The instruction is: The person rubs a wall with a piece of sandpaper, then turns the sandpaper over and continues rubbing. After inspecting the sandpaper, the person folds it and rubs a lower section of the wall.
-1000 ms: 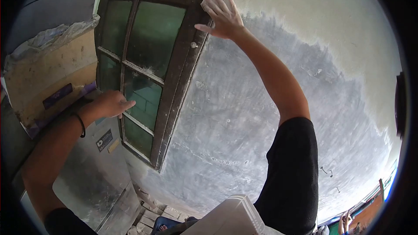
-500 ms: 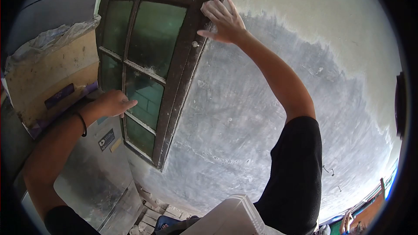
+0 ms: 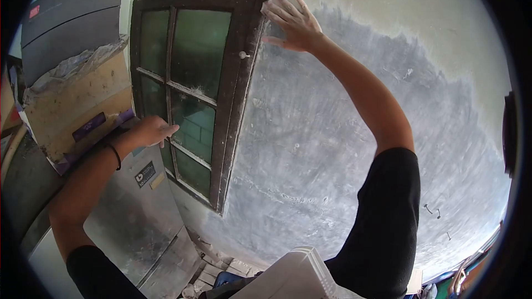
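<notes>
Window [image 3: 191, 94] with a dark wooden frame and green panes sits in the grey wall [image 3: 332, 133]. The right hand [image 3: 293, 22] lies flat, fingers spread, at the frame's upper right corner, pressing what looks like a pale cloth (too small to be sure). The left hand [image 3: 152, 131], loosely open, rests on the frame's left edge above a grey cabinet [image 3: 133, 216].

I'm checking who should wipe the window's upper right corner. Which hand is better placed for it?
Right, probably. The right hand lies spread at the top right of the dark window frame, seemingly over a pale cloth. The left hand rests low against the lower left panes, far from that corner.
</notes>
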`<state>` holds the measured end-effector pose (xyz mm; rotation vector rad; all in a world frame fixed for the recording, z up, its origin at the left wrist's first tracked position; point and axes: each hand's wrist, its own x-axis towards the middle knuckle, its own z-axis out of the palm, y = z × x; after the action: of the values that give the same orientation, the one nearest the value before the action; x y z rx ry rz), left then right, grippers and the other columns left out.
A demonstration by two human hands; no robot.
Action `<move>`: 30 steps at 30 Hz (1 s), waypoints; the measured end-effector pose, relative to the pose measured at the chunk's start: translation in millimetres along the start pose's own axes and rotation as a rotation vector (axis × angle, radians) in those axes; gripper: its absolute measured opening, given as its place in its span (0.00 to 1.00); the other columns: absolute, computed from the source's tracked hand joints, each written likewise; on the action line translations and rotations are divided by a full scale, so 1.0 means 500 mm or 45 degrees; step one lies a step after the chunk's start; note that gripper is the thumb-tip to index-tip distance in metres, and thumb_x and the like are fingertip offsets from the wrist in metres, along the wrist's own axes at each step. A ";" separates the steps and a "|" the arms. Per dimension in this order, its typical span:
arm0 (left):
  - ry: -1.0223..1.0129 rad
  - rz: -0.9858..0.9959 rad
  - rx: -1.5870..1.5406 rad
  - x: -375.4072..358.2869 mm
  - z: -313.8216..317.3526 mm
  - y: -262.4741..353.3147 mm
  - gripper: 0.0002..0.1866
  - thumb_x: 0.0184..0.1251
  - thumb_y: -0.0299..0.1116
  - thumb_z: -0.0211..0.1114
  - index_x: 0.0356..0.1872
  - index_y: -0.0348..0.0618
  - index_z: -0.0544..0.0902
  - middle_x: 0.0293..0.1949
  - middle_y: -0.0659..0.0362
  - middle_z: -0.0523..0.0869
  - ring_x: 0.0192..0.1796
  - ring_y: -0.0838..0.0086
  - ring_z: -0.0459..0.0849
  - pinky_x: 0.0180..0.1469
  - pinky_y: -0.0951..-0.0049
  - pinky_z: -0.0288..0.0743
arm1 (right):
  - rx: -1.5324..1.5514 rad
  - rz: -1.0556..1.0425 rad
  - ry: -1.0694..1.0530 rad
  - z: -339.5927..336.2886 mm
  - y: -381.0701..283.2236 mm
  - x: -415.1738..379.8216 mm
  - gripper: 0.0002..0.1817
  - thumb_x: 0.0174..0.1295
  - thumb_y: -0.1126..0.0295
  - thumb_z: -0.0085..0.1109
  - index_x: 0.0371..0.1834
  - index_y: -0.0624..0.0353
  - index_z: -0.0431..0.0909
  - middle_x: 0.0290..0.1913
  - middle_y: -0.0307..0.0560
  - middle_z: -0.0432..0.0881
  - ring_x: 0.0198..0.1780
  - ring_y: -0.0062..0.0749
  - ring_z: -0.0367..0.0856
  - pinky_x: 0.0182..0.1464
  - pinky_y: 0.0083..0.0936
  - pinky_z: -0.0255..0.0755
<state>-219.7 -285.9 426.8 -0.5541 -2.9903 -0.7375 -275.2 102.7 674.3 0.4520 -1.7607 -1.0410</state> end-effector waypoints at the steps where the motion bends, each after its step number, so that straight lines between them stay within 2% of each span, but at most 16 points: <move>1: 0.017 0.025 -0.057 0.003 0.002 -0.006 0.34 0.74 0.62 0.54 0.32 0.37 0.88 0.20 0.56 0.88 0.25 0.70 0.87 0.32 0.68 0.78 | -0.009 -0.022 -0.037 -0.006 0.012 -0.018 0.48 0.66 0.23 0.27 0.82 0.41 0.53 0.82 0.30 0.55 0.84 0.28 0.44 0.84 0.48 0.27; 3: 0.020 0.052 -0.107 0.000 0.008 -0.008 0.34 0.74 0.62 0.55 0.34 0.35 0.88 0.19 0.56 0.87 0.24 0.70 0.87 0.31 0.69 0.77 | -0.013 -0.038 -0.088 -0.018 0.030 -0.059 0.47 0.67 0.24 0.27 0.82 0.41 0.52 0.82 0.30 0.54 0.84 0.28 0.43 0.84 0.48 0.25; 5: 0.007 -0.022 -0.170 -0.002 -0.001 0.004 0.34 0.74 0.61 0.57 0.36 0.31 0.88 0.17 0.55 0.84 0.23 0.72 0.87 0.28 0.71 0.75 | -0.027 -0.091 -0.153 -0.032 0.059 -0.094 0.46 0.68 0.25 0.27 0.83 0.39 0.50 0.83 0.28 0.51 0.84 0.26 0.41 0.84 0.46 0.24; 6: 0.000 -0.012 -0.151 0.001 -0.002 0.002 0.34 0.74 0.61 0.57 0.36 0.31 0.88 0.17 0.55 0.84 0.23 0.72 0.87 0.28 0.71 0.75 | -0.027 -0.070 -0.161 -0.045 0.073 -0.116 0.46 0.68 0.25 0.27 0.83 0.39 0.50 0.83 0.28 0.51 0.84 0.26 0.41 0.84 0.46 0.24; 8: 0.007 0.008 -0.206 0.003 -0.002 -0.002 0.32 0.75 0.60 0.57 0.37 0.33 0.88 0.15 0.57 0.82 0.18 0.76 0.82 0.21 0.73 0.69 | -0.061 -0.116 -0.224 -0.069 0.106 -0.166 0.46 0.68 0.25 0.28 0.83 0.37 0.49 0.83 0.27 0.50 0.84 0.25 0.40 0.85 0.44 0.23; 9: -0.013 0.015 -0.173 0.002 -0.006 0.006 0.32 0.75 0.60 0.57 0.37 0.33 0.88 0.15 0.57 0.82 0.18 0.76 0.82 0.21 0.73 0.69 | -0.049 -0.084 -0.242 -0.074 0.124 -0.190 0.46 0.68 0.25 0.28 0.83 0.37 0.49 0.83 0.27 0.50 0.84 0.25 0.40 0.85 0.44 0.23; 11: 0.003 -0.007 -0.164 -0.005 -0.015 0.022 0.34 0.75 0.59 0.58 0.37 0.28 0.87 0.14 0.56 0.80 0.21 0.73 0.86 0.26 0.73 0.72 | -0.071 -0.077 -0.219 -0.080 0.152 -0.247 0.45 0.67 0.27 0.38 0.83 0.35 0.47 0.83 0.28 0.50 0.84 0.27 0.42 0.85 0.45 0.29; 14: 0.049 0.067 -0.220 0.009 0.000 -0.010 0.33 0.75 0.58 0.57 0.38 0.29 0.87 0.14 0.57 0.80 0.20 0.74 0.84 0.26 0.73 0.71 | -0.031 -0.065 -0.252 -0.118 0.187 -0.327 0.45 0.67 0.28 0.41 0.83 0.35 0.46 0.83 0.28 0.50 0.84 0.26 0.42 0.85 0.44 0.29; 19: 0.040 0.050 -0.096 0.001 -0.004 0.011 0.32 0.75 0.58 0.57 0.39 0.30 0.88 0.14 0.58 0.80 0.19 0.77 0.80 0.25 0.74 0.69 | 0.007 -0.039 -0.284 -0.142 0.239 -0.443 0.45 0.68 0.30 0.44 0.83 0.35 0.45 0.84 0.28 0.49 0.84 0.24 0.43 0.85 0.45 0.31; 21: 0.063 0.075 -0.086 0.002 -0.001 0.008 0.32 0.75 0.58 0.57 0.38 0.31 0.87 0.13 0.59 0.79 0.17 0.79 0.76 0.23 0.73 0.66 | 0.078 -0.170 -0.225 -0.166 0.270 -0.479 0.46 0.71 0.34 0.41 0.82 0.54 0.49 0.82 0.48 0.52 0.84 0.40 0.45 0.83 0.51 0.35; 25: 0.043 0.124 -0.168 0.027 0.008 -0.056 0.30 0.76 0.56 0.57 0.33 0.34 0.85 0.12 0.63 0.75 0.15 0.80 0.70 0.21 0.71 0.62 | 0.041 -0.158 -0.182 -0.177 0.299 -0.562 0.48 0.69 0.33 0.45 0.81 0.57 0.51 0.81 0.49 0.54 0.83 0.41 0.46 0.83 0.51 0.37; 27: 0.058 0.149 -0.139 0.024 0.010 -0.051 0.30 0.76 0.56 0.57 0.31 0.34 0.83 0.12 0.63 0.75 0.16 0.80 0.71 0.22 0.71 0.63 | -0.048 0.041 -0.360 -0.187 0.301 -0.610 0.45 0.68 0.32 0.46 0.83 0.34 0.45 0.84 0.28 0.49 0.84 0.25 0.44 0.85 0.46 0.32; 30: 0.039 0.181 -0.118 0.030 0.005 -0.057 0.28 0.76 0.54 0.58 0.27 0.36 0.79 0.14 0.62 0.75 0.17 0.79 0.73 0.23 0.71 0.65 | -0.012 0.074 -0.345 -0.197 0.325 -0.675 0.45 0.68 0.32 0.48 0.83 0.33 0.45 0.84 0.28 0.49 0.84 0.26 0.44 0.85 0.49 0.33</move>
<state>-243.1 -303.2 413.3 -0.7431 -2.8636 -0.8673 -16.8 387.7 627.9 0.2605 -1.9940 -1.1094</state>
